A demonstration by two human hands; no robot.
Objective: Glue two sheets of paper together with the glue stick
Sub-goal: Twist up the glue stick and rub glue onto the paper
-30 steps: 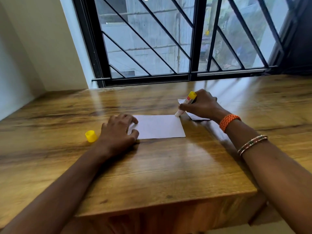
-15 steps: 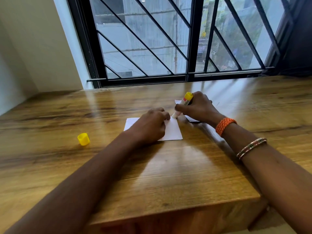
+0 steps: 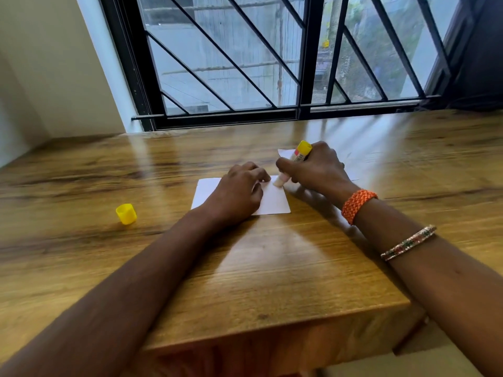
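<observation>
Head view: the wooden table carries everything; the near sheet of paper lies flat under the left hand, whose loosely bent fingers press it down; a second sheet peeks out beyond the right hand's knuckles; the right hand grips the tilted glue stick, its tip touching the near sheet just beside the left fingertips; the yellow cap lies well left of both hands.

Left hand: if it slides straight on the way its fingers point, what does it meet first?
Probably the glue stick tip that the right hand holds on the paper sheet, just beyond the left hand.
</observation>
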